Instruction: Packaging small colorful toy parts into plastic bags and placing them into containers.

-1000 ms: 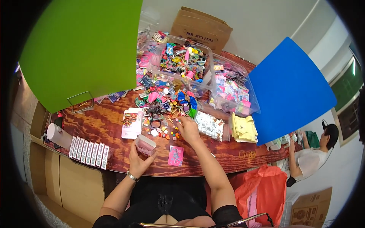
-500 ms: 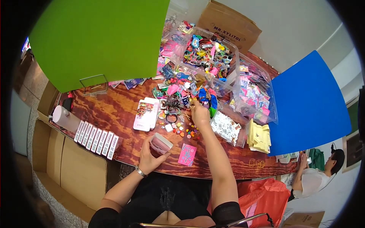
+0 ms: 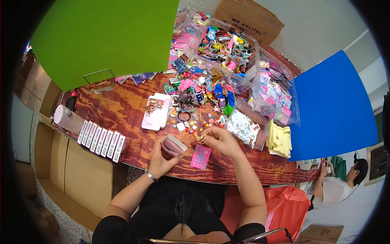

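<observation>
My left hand (image 3: 159,160) is wrapped round a small open carton (image 3: 181,149), tilted with its mouth up; pinkish flat pieces show inside. Just right of the carton, my right hand (image 3: 224,142) pinches a small yellowish loop (image 3: 200,139), too small to tell its exact kind. Below that hand a pink printed card (image 3: 200,157) lies flat near the table edge. Beyond both hands are loose small colourful charms (image 3: 192,123) and a heap of mixed trinkets and hair ties (image 3: 199,87).
Flat pink-white cartons (image 3: 156,114) lie left of the heap. A row of filled boxes (image 3: 101,140) stands at left by a pale cylinder (image 3: 67,118). Clear bins (image 3: 256,49), a tray of white packets (image 3: 243,128) and yellow packets (image 3: 279,139) sit right. Another person (image 3: 337,185) works far right.
My right hand has drawn back from the trinket heap toward the carton, with the yellowish loop in its fingers. My left hand still holds the carton.
</observation>
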Demonstrator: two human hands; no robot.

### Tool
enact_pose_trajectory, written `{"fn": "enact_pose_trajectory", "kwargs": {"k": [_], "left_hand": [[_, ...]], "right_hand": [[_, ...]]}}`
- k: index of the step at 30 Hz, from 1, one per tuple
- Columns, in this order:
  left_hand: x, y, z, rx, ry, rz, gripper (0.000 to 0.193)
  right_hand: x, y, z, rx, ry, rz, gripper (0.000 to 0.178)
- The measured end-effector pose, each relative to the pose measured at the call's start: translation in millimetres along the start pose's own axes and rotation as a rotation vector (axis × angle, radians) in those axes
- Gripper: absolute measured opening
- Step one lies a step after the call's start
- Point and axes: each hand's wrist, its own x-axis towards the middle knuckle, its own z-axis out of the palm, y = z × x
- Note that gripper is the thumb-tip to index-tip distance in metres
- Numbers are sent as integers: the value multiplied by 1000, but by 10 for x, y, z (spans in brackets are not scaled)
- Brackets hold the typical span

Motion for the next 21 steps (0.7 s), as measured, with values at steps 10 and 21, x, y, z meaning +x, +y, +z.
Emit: {"fn": "enact_pose_trajectory", "kwargs": {"k": [10, 21], "left_hand": [[-95, -42, 5, 1, -15, 14, 78], [-108, 28, -59, 103, -64, 185, 80]], "right_hand": [[-92, 488, 11, -151, 81, 134, 24], [-33, 348, 225, -601, 244, -32, 21]]}}
